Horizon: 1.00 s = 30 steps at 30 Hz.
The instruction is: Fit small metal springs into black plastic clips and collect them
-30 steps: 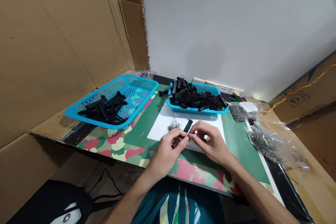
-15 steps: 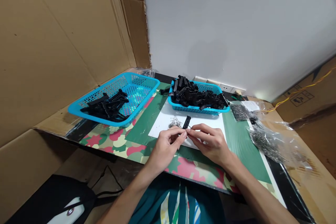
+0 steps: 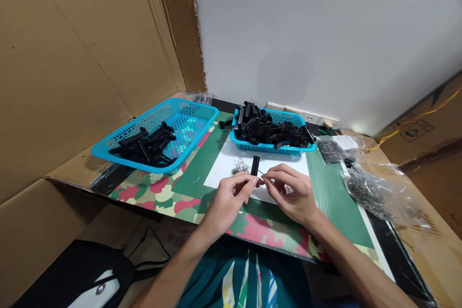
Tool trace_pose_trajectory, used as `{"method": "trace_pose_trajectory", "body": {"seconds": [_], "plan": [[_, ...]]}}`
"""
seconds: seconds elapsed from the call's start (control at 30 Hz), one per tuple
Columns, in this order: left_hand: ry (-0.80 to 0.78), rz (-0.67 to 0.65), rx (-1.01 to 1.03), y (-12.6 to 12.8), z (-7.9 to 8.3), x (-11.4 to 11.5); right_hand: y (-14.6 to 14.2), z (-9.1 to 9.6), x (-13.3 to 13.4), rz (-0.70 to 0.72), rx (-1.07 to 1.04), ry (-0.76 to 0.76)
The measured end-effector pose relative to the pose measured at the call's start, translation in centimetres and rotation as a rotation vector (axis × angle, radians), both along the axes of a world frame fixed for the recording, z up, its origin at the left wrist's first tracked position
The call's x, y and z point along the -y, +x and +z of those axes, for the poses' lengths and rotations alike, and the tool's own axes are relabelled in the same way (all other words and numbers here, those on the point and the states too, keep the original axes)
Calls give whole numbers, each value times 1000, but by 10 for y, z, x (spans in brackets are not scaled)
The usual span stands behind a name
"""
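Note:
My left hand (image 3: 228, 197) is closed around a small black plastic piece (image 3: 255, 165) that sticks up past the fingertips. My right hand (image 3: 291, 193) pinches a thin metal wire part against the base of that piece. Both hands hover over a white paper sheet (image 3: 224, 166) on the green mat. A small heap of metal springs (image 3: 239, 167) lies on the sheet just beyond my left hand.
A blue basket (image 3: 187, 120) at the left holds several black parts. A second blue basket (image 3: 269, 149) behind the sheet is piled with black pieces. Plastic bags of metal springs (image 3: 364, 192) lie at the right. Cardboard walls stand at the left.
The black piece has been turned more upright in my left hand. My right hand's fingers have drawn slightly to the right, still pinching at its base.

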<state>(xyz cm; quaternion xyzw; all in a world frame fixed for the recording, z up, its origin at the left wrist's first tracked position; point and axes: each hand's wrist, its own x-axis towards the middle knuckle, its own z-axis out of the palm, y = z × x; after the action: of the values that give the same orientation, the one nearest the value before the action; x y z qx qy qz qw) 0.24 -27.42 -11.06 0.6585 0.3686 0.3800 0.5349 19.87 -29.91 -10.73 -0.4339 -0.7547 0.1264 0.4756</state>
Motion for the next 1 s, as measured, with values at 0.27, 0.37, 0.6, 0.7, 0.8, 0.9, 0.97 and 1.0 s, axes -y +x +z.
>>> {"method": "trace_pose_trajectory", "body": {"seconds": [0.27, 0.37, 0.6, 0.7, 0.8, 0.9, 0.97, 1.0], "plan": [[11, 9, -17, 0, -3, 2, 0, 3, -1, 83, -52, -163], [35, 13, -44, 0, -3, 3, 0, 2, -1, 115, -34, -200], [43, 11, -89, -1, 0, 4, -3, 3, -3, 99, -188, -370], [57, -27, -137, -3, 3, 7, 0, 2, -5, 75, -291, -401], [68, -83, -184, -3, 3, 12, 14, 2, -9, -33, -335, -391], [64, -102, -259, -3, -3, 19, 34, 5, -14, -91, -233, -440], [65, -95, -329, -3, -8, 23, 45, 8, -16, -91, -140, -542], [64, -96, -351, -4, -10, 23, 49, 9, -16, -76, -106, -608]]}}
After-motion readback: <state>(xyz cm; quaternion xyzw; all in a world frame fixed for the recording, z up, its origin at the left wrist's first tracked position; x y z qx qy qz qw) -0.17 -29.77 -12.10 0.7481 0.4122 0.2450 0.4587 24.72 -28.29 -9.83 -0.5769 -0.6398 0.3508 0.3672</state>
